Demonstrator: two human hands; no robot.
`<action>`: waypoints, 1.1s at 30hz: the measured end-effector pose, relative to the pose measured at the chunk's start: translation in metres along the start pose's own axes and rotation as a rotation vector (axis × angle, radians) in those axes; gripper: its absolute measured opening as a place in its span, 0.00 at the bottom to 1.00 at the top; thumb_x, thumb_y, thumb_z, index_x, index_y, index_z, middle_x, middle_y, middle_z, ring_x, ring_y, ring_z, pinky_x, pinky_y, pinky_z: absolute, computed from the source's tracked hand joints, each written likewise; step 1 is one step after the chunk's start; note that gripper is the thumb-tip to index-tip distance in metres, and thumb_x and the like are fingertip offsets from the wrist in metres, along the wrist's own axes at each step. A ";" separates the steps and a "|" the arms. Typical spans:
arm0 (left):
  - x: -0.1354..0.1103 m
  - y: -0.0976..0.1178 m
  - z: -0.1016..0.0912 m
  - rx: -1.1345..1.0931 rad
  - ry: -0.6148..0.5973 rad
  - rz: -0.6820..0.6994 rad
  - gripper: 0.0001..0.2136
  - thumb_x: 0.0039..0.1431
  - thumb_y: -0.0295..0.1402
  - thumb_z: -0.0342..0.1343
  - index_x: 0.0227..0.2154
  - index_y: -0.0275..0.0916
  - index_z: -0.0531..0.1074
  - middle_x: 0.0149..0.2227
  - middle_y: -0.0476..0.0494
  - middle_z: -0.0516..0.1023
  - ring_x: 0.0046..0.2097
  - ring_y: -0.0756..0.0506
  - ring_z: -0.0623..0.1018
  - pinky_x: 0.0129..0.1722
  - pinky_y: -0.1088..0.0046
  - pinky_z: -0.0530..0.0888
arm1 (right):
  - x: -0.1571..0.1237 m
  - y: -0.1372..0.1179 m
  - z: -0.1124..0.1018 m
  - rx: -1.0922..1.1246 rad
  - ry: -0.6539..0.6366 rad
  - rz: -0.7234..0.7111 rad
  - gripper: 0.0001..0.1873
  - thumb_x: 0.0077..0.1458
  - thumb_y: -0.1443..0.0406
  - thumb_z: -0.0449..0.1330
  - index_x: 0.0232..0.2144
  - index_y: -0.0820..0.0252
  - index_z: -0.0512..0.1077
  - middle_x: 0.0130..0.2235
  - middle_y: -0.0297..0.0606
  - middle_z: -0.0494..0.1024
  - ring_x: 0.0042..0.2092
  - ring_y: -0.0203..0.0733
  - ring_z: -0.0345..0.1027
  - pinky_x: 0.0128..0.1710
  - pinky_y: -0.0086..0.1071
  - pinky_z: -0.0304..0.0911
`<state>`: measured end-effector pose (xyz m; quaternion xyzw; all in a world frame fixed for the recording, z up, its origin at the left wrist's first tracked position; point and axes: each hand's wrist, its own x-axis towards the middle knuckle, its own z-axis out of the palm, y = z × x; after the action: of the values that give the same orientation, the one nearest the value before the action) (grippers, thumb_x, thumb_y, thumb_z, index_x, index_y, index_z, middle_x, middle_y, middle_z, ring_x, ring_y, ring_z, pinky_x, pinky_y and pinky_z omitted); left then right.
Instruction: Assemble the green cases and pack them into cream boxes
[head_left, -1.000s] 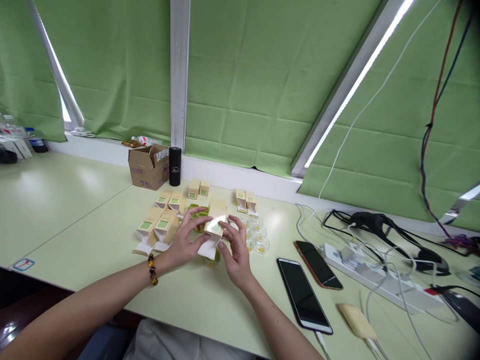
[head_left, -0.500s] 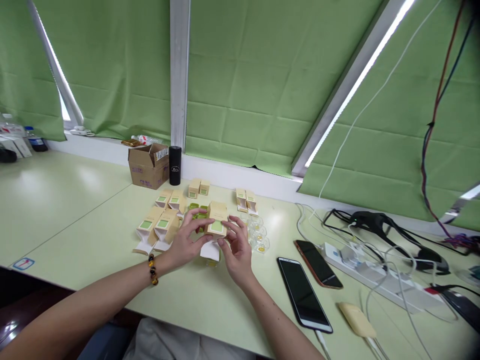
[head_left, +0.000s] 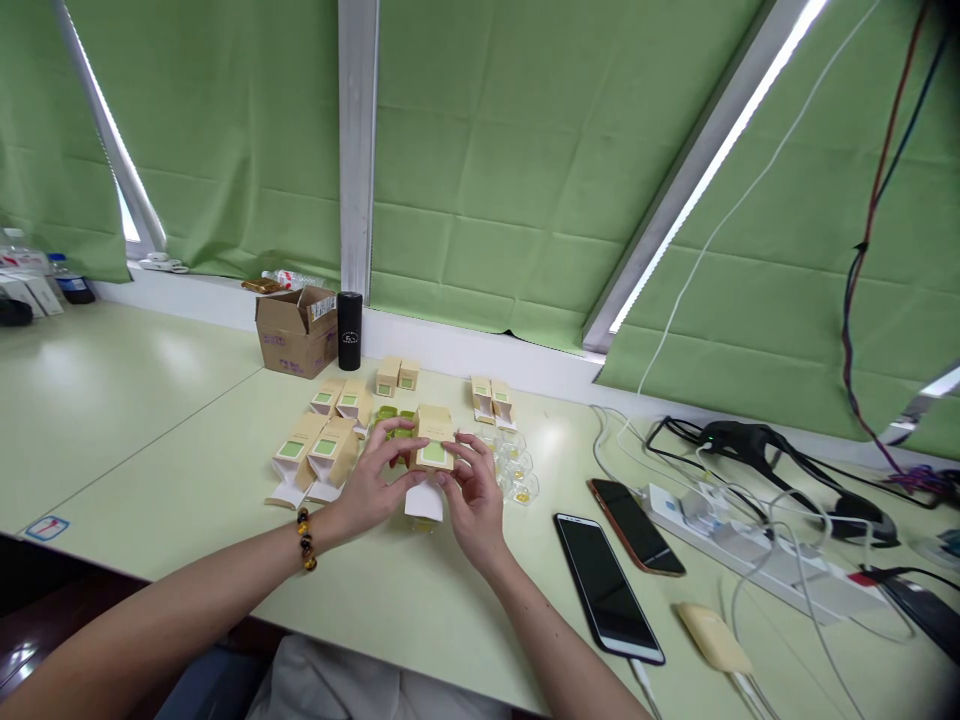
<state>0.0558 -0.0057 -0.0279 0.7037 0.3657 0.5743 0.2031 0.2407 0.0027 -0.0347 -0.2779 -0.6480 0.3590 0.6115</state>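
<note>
A small beige carton with a green label [head_left: 435, 425] is gripped between my two hands, its white end flap [head_left: 424, 502] folded open toward me. My left hand [head_left: 381, 475] pinches its left side, and my right hand [head_left: 475, 490] holds the right side and lower edge. Below the flap a bit of something clear and yellowish shows, too small to name. Behind my left hand sit green cups [head_left: 386, 413], partly hidden. Clear cups with yellow bits [head_left: 517, 468] stand right of my right hand. Open cartons [head_left: 334, 450] lie left of my left hand.
More cartons stand at the back, in a pair [head_left: 397, 375] and another pair [head_left: 493, 400]. A cardboard box [head_left: 296, 335] and a black tumbler [head_left: 349, 332] are by the wall. Phones [head_left: 609, 590], a power strip [head_left: 765, 555] and cables lie to the right.
The carton's white flap and the piece below it have shifted very slightly to the right. Both hands keep their grip in nearly the same place.
</note>
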 end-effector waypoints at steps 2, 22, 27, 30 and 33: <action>0.000 -0.001 0.000 0.002 -0.001 -0.004 0.16 0.66 0.36 0.65 0.55 0.50 0.77 0.62 0.37 0.64 0.61 0.38 0.72 0.50 0.60 0.81 | 0.000 0.001 0.000 -0.001 0.000 -0.003 0.15 0.67 0.61 0.62 0.54 0.48 0.75 0.64 0.47 0.62 0.39 0.37 0.77 0.44 0.42 0.79; 0.003 0.010 -0.012 0.007 -0.321 0.065 0.41 0.63 0.38 0.63 0.75 0.54 0.51 0.74 0.34 0.48 0.73 0.28 0.56 0.62 0.48 0.72 | 0.003 -0.001 -0.005 -0.043 0.050 -0.027 0.17 0.65 0.59 0.64 0.56 0.47 0.75 0.63 0.47 0.63 0.38 0.36 0.75 0.44 0.42 0.78; 0.001 0.006 -0.010 -0.004 -0.269 0.032 0.40 0.62 0.51 0.65 0.73 0.51 0.55 0.72 0.30 0.52 0.66 0.30 0.65 0.57 0.52 0.75 | 0.001 -0.002 -0.005 -0.046 0.035 -0.008 0.18 0.65 0.59 0.65 0.57 0.46 0.75 0.64 0.45 0.61 0.37 0.35 0.74 0.45 0.42 0.78; 0.000 0.004 -0.009 -0.042 -0.232 0.033 0.36 0.65 0.50 0.62 0.72 0.50 0.57 0.71 0.31 0.54 0.66 0.31 0.65 0.57 0.54 0.74 | 0.001 -0.003 -0.005 -0.047 -0.005 -0.037 0.19 0.67 0.58 0.62 0.59 0.45 0.75 0.64 0.45 0.60 0.39 0.36 0.74 0.47 0.43 0.78; 0.000 0.003 -0.008 -0.107 -0.209 0.010 0.31 0.68 0.47 0.59 0.70 0.49 0.59 0.70 0.32 0.55 0.66 0.33 0.66 0.60 0.55 0.72 | 0.000 -0.004 -0.006 -0.063 -0.043 -0.080 0.19 0.70 0.59 0.59 0.61 0.44 0.74 0.64 0.46 0.60 0.42 0.38 0.73 0.50 0.45 0.76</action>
<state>0.0486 -0.0087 -0.0230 0.7497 0.3081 0.5174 0.2745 0.2473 0.0012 -0.0319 -0.2631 -0.6824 0.3198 0.6023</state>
